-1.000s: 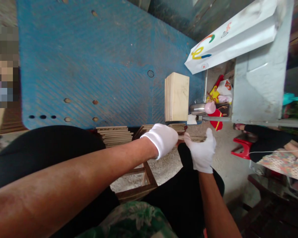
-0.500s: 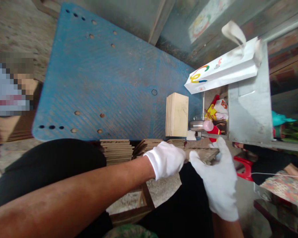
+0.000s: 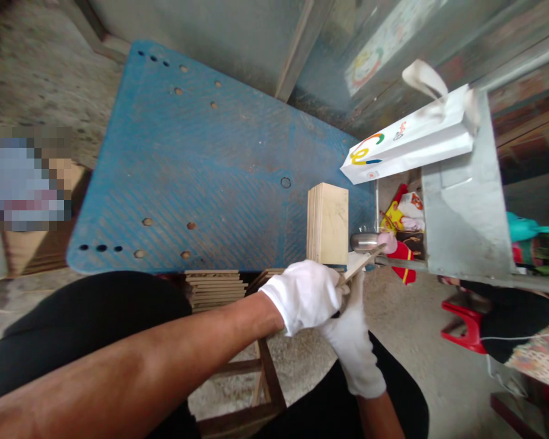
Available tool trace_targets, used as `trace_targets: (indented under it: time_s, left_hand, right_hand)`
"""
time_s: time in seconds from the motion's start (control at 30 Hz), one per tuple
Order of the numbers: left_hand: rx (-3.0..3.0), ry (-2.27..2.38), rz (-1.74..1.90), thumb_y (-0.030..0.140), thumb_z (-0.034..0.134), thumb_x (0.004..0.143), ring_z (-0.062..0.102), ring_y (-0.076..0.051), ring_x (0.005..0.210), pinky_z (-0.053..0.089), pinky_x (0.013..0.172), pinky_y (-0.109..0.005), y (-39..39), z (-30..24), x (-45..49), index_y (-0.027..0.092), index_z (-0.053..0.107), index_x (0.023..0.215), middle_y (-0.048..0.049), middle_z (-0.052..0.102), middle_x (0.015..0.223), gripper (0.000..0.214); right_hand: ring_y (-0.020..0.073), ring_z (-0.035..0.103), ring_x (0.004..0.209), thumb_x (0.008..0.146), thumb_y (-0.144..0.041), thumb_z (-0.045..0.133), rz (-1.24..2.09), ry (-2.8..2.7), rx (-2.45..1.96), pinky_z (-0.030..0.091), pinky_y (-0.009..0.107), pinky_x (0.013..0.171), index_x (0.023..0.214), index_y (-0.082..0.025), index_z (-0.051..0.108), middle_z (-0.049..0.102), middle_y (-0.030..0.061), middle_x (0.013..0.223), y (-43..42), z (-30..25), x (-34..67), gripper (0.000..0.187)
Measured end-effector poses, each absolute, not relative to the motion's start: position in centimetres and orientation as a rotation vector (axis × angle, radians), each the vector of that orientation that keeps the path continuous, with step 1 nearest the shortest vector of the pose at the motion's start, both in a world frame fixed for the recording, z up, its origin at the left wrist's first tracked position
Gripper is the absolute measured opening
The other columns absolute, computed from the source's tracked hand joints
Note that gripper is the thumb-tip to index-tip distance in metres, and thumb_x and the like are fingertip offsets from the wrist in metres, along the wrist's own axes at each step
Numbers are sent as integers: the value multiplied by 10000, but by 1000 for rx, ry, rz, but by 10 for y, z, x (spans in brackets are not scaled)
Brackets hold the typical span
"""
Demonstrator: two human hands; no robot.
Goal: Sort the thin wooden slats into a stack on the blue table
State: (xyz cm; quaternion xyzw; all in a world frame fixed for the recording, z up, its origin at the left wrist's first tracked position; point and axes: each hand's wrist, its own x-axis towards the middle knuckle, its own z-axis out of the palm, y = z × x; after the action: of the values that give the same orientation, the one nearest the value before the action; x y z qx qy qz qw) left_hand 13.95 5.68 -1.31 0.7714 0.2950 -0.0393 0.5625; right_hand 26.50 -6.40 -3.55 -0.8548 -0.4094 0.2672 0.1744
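Both of my hands wear white gloves and meet just off the near edge of the blue plastic tabletop (image 3: 210,158). My left hand (image 3: 304,296) is closed at the near end of a thin wooden board (image 3: 363,263), which is tilted nearly edge-on to me. From below, my right hand (image 3: 350,341) closes on the same board, its fingers partly hidden behind it and behind the left hand. A small dark patch between the hands is too hidden to name. Beyond them a neat stack of pale wooden boards (image 3: 333,222) stands on the tabletop.
More thin boards (image 3: 215,286) are piled below the table's near edge. A white paper bag (image 3: 407,143) lies at the back right, near a metal flask (image 3: 365,242). A wooden frame (image 3: 269,372) is between my legs. Another person sits at right near a red stool (image 3: 462,326).
My right hand has moved left and in under the left hand. The board has turned from lying flat to nearly edge-on. The view has shifted slightly.
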Motion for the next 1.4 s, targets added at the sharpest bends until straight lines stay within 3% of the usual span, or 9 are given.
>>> trace_targets:
  time_s: [0.23,0.37,0.47,0.57,0.63,0.8,1.0,1.4]
  left_hand:
    - [1716,854,-63,374,364,921,618,-164,630,426,567,-273,59,-21,146,128,696,802,-95,683,752,430]
    - [1671,923,-19,419,332,935,648,-173,718,465,652,-269,59,-28,150,156,689,875,-79,691,782,448]
    - [1678,1009,27,457,315,936,670,-214,816,492,695,-294,59,-31,150,168,640,984,-91,703,879,437]
    - [1736,1003,-16,446,360,919,673,-253,901,515,755,-340,58,-31,145,176,594,1086,-112,699,971,395]
    - [1804,954,-95,422,390,909,676,-283,902,527,755,-385,57,-28,140,157,588,1115,-135,695,980,389]
    - [2033,730,-392,271,525,863,679,-324,893,540,725,-417,54,-21,131,88,661,1019,-194,687,903,276]
    - [2134,543,-529,187,641,776,681,-321,838,540,708,-449,53,-28,131,142,729,971,-177,692,908,218]
    - [2150,481,-561,185,688,724,664,-330,867,534,674,-433,54,-29,130,145,708,1043,-176,675,983,323]
  right_hand:
    - [322,643,1003,539,-440,795,683,-1164,-2490,533,414,818,1507,-197,122,607,141,1193,-61,-48,262,1204]
    - [288,658,964,557,-460,766,657,-1160,-2520,538,367,795,1477,-236,236,632,99,1154,-45,-52,276,1086]
    - [280,617,1059,587,-484,719,541,-1225,-2589,506,370,885,1458,-226,287,595,119,1218,-25,-57,295,1005]
    - [327,561,1132,546,-517,719,366,-1365,-2679,461,443,944,1418,-146,343,555,165,1248,-1,-66,318,1020]
    - [343,585,1069,501,-556,750,338,-1402,-2723,476,458,904,1363,-115,398,583,176,1179,16,-73,333,1031]
    - [303,615,994,513,-628,758,515,-1383,-2729,512,403,843,1305,-106,436,605,178,1121,51,-98,357,1002]
    - [344,575,1086,471,-653,775,457,-1391,-2890,483,431,909,1353,-39,374,566,239,1175,74,-122,362,1147]
    - [330,564,1104,493,-621,780,452,-1399,-2909,478,409,926,1324,-47,408,565,231,1183,92,-132,364,1076]
